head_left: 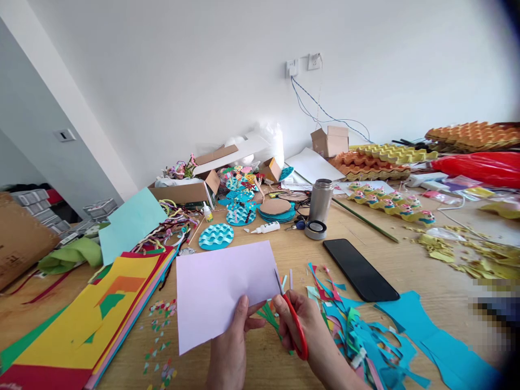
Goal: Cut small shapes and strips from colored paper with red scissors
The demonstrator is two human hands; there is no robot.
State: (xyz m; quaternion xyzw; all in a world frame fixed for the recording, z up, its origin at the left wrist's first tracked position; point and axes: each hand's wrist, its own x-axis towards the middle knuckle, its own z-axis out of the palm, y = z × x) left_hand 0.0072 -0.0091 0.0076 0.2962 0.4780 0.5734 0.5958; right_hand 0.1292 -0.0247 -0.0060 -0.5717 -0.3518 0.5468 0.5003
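Observation:
A sheet of lavender paper (215, 295) is held above the wooden table by my left hand (233, 338), thumb on top and fingers underneath near its lower right edge. My right hand (304, 327) grips red-handled scissors (295, 319), whose blades are at the right edge of the sheet. Whether the blades are parted is hard to make out. Several blue paper scraps (365, 336) lie just right of my right hand. Below the sheet, small confetti pieces (162, 311) are scattered on the table.
Stacked coloured sheets (57, 330) lie at the left. A black phone (361, 269) rests on the right, with a metal thermos (320, 200) and its lid (316, 230) behind. Further back are a glue bottle (266, 227), a wavy blue disc (216, 236) and painted egg-carton strips (390, 203).

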